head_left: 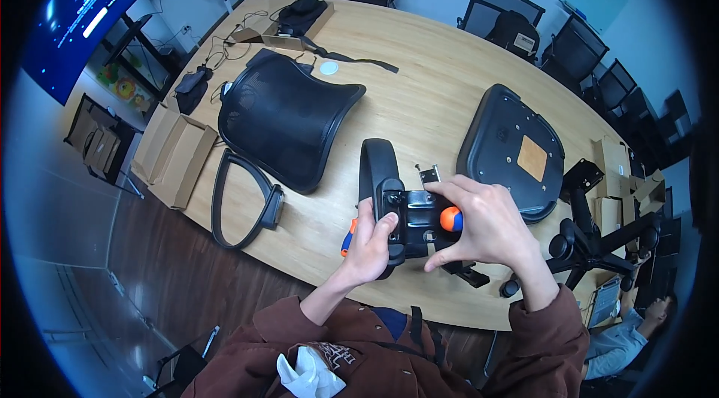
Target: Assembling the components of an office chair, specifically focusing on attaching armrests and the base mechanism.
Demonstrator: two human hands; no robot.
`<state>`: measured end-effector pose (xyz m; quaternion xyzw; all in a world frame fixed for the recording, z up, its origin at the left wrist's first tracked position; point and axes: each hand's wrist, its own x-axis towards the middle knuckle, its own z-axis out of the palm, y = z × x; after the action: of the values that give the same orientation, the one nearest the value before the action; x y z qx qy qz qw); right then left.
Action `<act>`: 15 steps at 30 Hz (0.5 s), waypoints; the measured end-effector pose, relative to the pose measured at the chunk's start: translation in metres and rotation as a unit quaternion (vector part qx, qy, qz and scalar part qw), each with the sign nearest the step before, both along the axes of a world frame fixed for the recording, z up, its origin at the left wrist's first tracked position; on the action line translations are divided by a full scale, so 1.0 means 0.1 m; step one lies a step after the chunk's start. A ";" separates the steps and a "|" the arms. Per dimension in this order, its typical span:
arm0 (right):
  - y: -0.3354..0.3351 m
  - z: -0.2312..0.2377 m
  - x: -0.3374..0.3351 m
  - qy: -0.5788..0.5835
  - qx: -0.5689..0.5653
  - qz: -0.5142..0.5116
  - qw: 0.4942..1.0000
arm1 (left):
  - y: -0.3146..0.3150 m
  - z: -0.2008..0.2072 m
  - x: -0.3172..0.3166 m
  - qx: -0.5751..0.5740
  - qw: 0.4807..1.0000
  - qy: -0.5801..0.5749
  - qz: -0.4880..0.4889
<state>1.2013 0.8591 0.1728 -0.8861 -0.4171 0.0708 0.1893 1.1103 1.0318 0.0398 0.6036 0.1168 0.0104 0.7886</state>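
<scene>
My left hand (367,247) is closed on a black loop-shaped armrest (380,162), its thumb pressing on the mounting side. Against that side sits a black metal chair bracket (419,212). My right hand (487,222) curves over the bracket's right side, thumb and fingers wide apart. Between them shows the rounded orange and blue end of a tool handle (451,219); whether the palm touches it I cannot tell. Another orange and blue handle (348,239) shows partly behind my left hand. A small metal piece (429,173) lies just beyond my right fingertips.
A black mesh backrest (288,117) and a second armrest (243,199) lie to the left. At right are an upturned seat (517,147) and a wheeled base (592,248). An open cardboard box (174,155) stands at the table's left edge. A person (633,330) sits at lower right.
</scene>
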 end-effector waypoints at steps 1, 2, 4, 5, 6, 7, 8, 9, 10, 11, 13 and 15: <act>-0.02 0.00 -0.01 0.010 -0.033 -0.008 0.999 | 0.00 -0.02 0.01 0.008 1.000 -0.003 -0.005; -0.02 -0.03 -0.01 0.004 -0.023 -0.005 1.000 | 0.01 -0.01 0.00 0.008 1.000 -0.002 -0.006; -0.03 -0.07 0.02 0.005 -0.021 0.006 1.000 | 0.02 0.03 -0.01 0.025 1.000 -0.014 -0.011; -0.03 -0.07 0.03 0.004 -0.018 0.019 1.000 | 0.02 0.04 -0.01 0.026 1.000 -0.014 -0.012; -0.03 -0.07 0.04 0.004 -0.017 0.018 1.000 | 0.03 0.05 -0.02 0.027 0.999 -0.008 -0.019; -0.03 -0.06 0.04 0.004 -0.010 0.028 1.000 | 0.04 0.05 -0.03 0.028 0.999 -0.001 -0.026; -0.03 -0.06 0.04 0.004 -0.003 0.037 0.999 | 0.04 0.06 -0.03 0.028 0.999 -0.001 -0.026; -0.02 -0.05 0.04 0.005 -0.003 0.037 0.999 | 0.05 0.06 -0.03 0.041 0.999 -0.003 -0.032; -0.02 -0.03 0.05 0.004 -0.003 0.040 0.999 | 0.06 0.06 -0.03 0.054 0.998 -0.005 -0.037; -0.02 -0.03 0.05 0.003 -0.002 0.044 0.999 | 0.07 0.07 -0.04 0.054 0.998 -0.004 -0.036; -0.01 -0.04 0.04 0.001 -0.003 0.044 0.999 | 0.10 0.09 -0.04 0.068 0.997 0.000 -0.043; -0.01 -0.04 0.02 -0.002 -0.004 0.044 0.999 | 0.11 0.11 -0.05 0.067 0.996 0.002 -0.050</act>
<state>1.2035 0.8580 0.1688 -0.8678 -0.4556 0.0790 0.1821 1.1055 1.0432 0.0510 0.6604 0.0873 -0.0224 0.7455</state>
